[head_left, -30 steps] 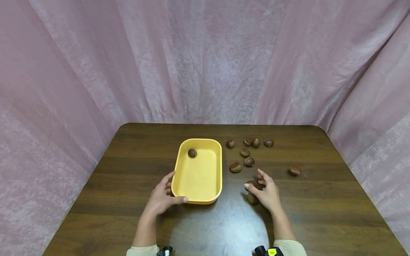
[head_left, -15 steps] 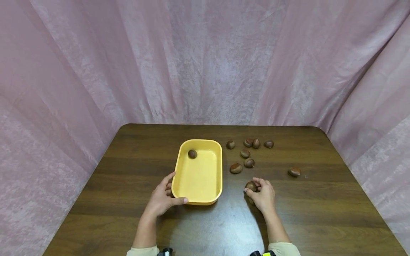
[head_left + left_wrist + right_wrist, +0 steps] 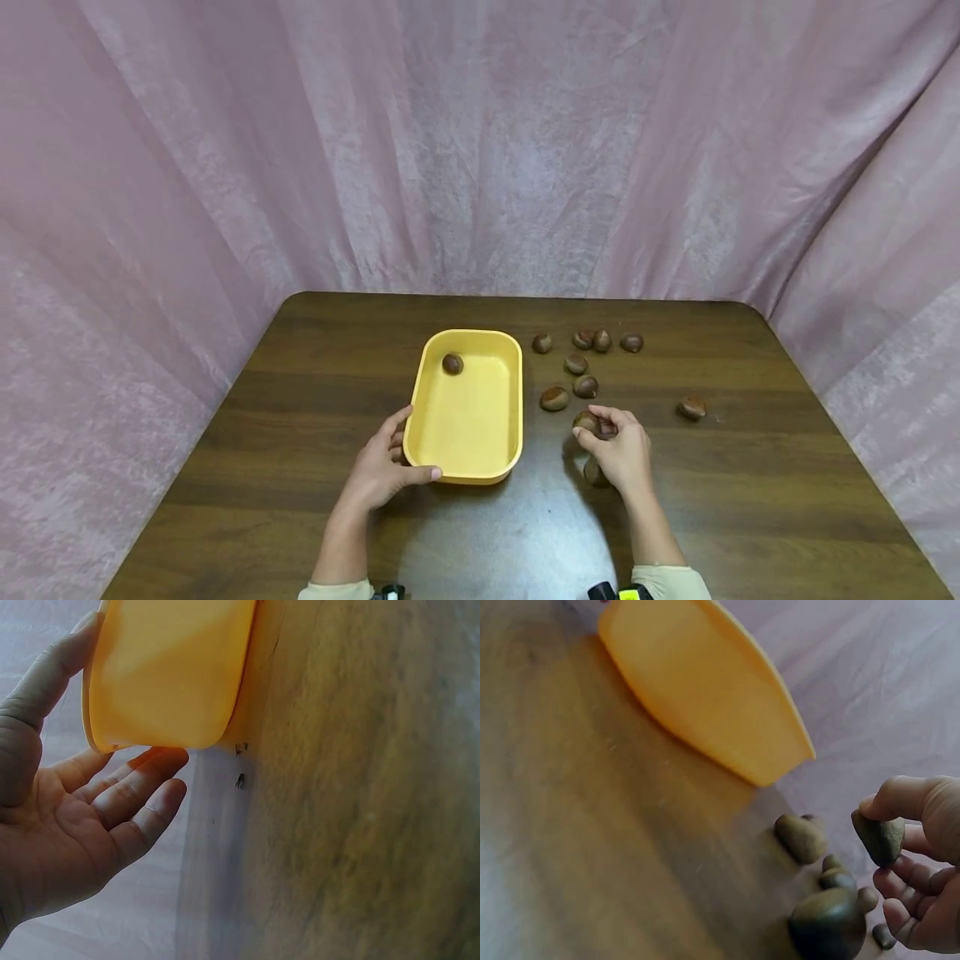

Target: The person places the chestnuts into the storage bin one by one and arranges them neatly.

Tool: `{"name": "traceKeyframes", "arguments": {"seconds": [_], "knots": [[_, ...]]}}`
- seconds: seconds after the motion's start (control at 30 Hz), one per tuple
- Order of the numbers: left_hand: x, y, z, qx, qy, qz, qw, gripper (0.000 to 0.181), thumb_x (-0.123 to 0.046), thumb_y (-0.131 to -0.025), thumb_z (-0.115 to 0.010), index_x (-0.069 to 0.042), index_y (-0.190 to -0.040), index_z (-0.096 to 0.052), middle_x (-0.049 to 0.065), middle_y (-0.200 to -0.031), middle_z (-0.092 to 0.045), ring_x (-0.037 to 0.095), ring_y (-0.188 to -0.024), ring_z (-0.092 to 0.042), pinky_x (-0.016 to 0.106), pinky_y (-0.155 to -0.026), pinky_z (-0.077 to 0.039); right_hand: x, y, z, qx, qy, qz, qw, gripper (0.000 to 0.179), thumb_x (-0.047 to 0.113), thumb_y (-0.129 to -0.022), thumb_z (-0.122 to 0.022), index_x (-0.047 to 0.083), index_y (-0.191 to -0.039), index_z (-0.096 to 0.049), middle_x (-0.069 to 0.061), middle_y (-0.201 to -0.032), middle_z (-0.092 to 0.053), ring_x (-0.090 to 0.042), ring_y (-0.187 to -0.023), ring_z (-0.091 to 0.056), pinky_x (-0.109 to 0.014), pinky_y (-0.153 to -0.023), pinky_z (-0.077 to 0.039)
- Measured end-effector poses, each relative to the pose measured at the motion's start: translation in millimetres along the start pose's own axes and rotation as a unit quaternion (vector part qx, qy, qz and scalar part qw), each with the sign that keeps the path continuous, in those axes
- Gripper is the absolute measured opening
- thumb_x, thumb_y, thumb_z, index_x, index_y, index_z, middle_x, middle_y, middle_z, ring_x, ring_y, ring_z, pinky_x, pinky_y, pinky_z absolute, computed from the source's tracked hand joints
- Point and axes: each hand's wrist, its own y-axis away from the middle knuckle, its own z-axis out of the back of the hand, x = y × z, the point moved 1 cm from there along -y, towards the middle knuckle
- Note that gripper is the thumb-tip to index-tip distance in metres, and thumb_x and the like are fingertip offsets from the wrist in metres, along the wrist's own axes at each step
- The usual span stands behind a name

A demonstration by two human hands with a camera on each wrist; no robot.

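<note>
A yellow rectangular container (image 3: 465, 429) stands left of centre on the table, one chestnut (image 3: 452, 364) inside near its far left corner. My left hand (image 3: 378, 471) touches its near left corner, thumb on the near rim and loosely spread fingers along the left wall. Thumb and fingertips of my right hand (image 3: 624, 454) pinch a chestnut (image 3: 879, 838), to the right of the container. Just below that grip in the head view, another chestnut (image 3: 595, 472) lies partly hidden by the hand; it looks large in the right wrist view.
Several chestnuts (image 3: 576, 364) lie scattered on the brown wooden table (image 3: 765, 483) beyond my right hand. A lone chestnut (image 3: 692, 407) sits farther right. Pink curtains (image 3: 480, 150) hang behind the table and along its sides.
My right hand has closed its fingers on the farther of two chestnuts near it and shifted it slightly away from the other. The left hand and container have kept their place.
</note>
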Motion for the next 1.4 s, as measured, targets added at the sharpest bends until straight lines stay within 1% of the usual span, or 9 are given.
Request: {"name": "traceKeyframes", "arguments": {"seconds": [0.13,0.3,0.47,0.57,0.7,0.93,1.13,1.3,1.4], "knots": [[-0.7,0.5,0.4,0.001,-0.004,0.001,1.0,0.104,-0.017,-0.056,-0.091,-0.016,-0.143,-0.034,0.017,-0.119,-0.056,0.029,-0.101,-0.058,0.039,-0.077,-0.047,11.7,-8.3,-1.0,0.017,-0.013,-0.007,0.9997,0.04,0.014,-0.074,-0.078,0.003,-0.111,-0.066,-0.014,-0.102,-0.058,-0.026,-0.09,-0.056,-0.038,-0.077,-0.045],[0.8,0.1,0.1,0.002,-0.006,0.004,1.0,0.105,-0.017,-0.056,-0.091,-0.017,-0.144,-0.033,0.016,-0.118,-0.056,0.028,-0.1,-0.059,0.039,-0.076,-0.048,23.0,-16.6,-7.1,0.041,-0.051,-0.024,0.9976,0.04,0.01,-0.073,-0.078,0.003,-0.111,-0.066,-0.014,-0.106,-0.058,-0.026,-0.092,-0.058,-0.037,-0.077,-0.048],[1.9,-0.4,1.0,0.0,-0.007,0.007,0.9999,0.105,-0.017,-0.056,-0.091,-0.018,-0.144,-0.033,0.015,-0.118,-0.056,0.027,-0.1,-0.059,0.039,-0.076,-0.048,37.5,-26.3,-16.4,0.07,-0.056,-0.007,0.996,0.039,0.009,-0.072,-0.079,0.003,-0.109,-0.067,-0.012,-0.103,-0.062,-0.027,-0.092,-0.059,-0.038,-0.077,-0.047],[2.8,-1.5,1.2,-0.002,-0.012,0.01,0.9999,0.105,-0.019,-0.055,-0.091,-0.02,-0.144,-0.034,0.015,-0.119,-0.056,0.026,-0.1,-0.059,0.039,-0.076,-0.047,48.1,-32.2,-21.9,0.1,-0.06,0.0,0.9932,0.04,0.009,-0.072,-0.079,0.002,-0.109,-0.066,-0.01,-0.102,-0.062,-0.026,-0.093,-0.057,-0.039,-0.08,-0.045],[3.6,-1.8,0.8,-0.004,-0.02,0.014,0.9997,0.106,-0.021,-0.055,-0.091,-0.02,-0.144,-0.034,0.014,-0.119,-0.056,0.026,-0.101,-0.058,0.04,-0.076,-0.047,59.1,-41.0,-30.2,0.143,-0.075,0.008,0.9869,0.041,0.006,-0.073,-0.079,0.0,-0.11,-0.065,-0.009,-0.1,-0.062,-0.025,-0.092,-0.055,-0.038,-0.08,-0.045],[5.7,-0.1,0.3,0.0,-0.012,0.013,0.9998,0.105,-0.021,-0.056,-0.091,-0.02,-0.144,-0.033,0.014,-0.118,-0.056,0.026,-0.1,-0.059,0.04,-0.076,-0.047,79.1,-56.5,-44.6,0.198,-0.072,0.046,0.9766,0.033,0.005,-0.072,-0.078,-0.001,-0.103,-0.068,-0.007,-0.091,-0.065,-0.021,-0.081,-0.057,-0.031,-0.07,-0.046],[7.8,1.8,0.7,0.001,-0.015,0.013,0.9998,0.105,-0.02,-0.056,-0.091,-0.019,-0.144,-0.033,0.015,-0.119,-0.056,0.026,-0.1,-0.059,0.04,-0.075,-0.047,95.1,-67.0,-60.8,0.251,-0.09,0.033,0.9632,0.035,0.006,-0.074,-0.078,-0.001,-0.106,-0.067,-0.007,-0.094,-0.064,-0.02,-0.083,-0.058,-0.032,-0.073,-0.047],[4.5,1.1,0.8,-0.004,-0.015,0.008,0.9998,0.105,-0.019,-0.056,-0.091,-0.018,-0.144,-0.034,0.015,-0.116,-0.057,0.027,-0.098,-0.06,0.04,-0.074,-0.047,105.6,-79.7,-75.0,0.288,-0.103,0.019,0.9517,0.037,0.007,-0.075,-0.077,0.0,-0.11,-0.066,-0.006,-0.096,-0.064,-0.021,-0.09,-0.058,-0.035,-0.08,-0.047],[2.4,2.1,0.0,0.004,-0.008,0.008,0.9999,0.104,-0.019,-0.056,-0.091,-0.018,-0.144,-0.033,0.015,-0.115,-0.057,0.027,-0.097,-0.06,0.039,-0.073,-0.047,108.6,-85.4,-83.0,0.306,-0.11,0.017,0.9454,0.037,0.005,-0.075,-0.077,-0.001,-0.109,-0.066,-0.007,-0.096,-0.064,-0.022,-0.09,-0.059,-0.035,-0.081,-0.046]]}}
